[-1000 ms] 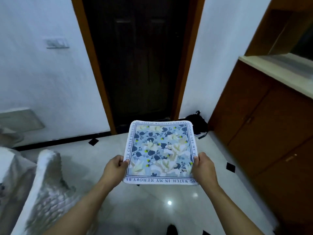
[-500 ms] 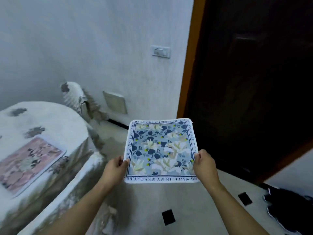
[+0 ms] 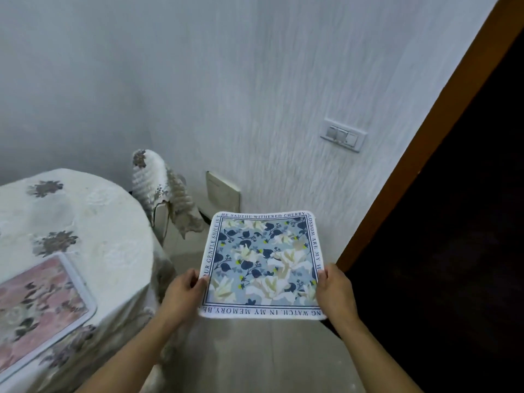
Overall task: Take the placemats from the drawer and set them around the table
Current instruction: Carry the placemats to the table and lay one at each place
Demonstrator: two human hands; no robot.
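Observation:
A square blue floral placemat (image 3: 262,265) with a white lettered border is held flat in front of me, above the floor. My left hand (image 3: 184,290) grips its left edge and my right hand (image 3: 334,290) grips its right edge. To the left stands the round table (image 3: 93,222) under a cream flowered cloth. A pink floral placemat (image 3: 37,304) lies on it near the left edge of view.
A chair with a cream cover (image 3: 167,191) stands behind the table against the textured white wall. A light switch (image 3: 343,135) and a beige wall panel (image 3: 222,191) are on that wall. A dark doorway with an orange-brown frame (image 3: 419,154) fills the right.
My view has swung left: the cabinet and doorway slid off to the right, and the table with the pink placemat came into view. Both hands keep the same hold on the blue placemat.

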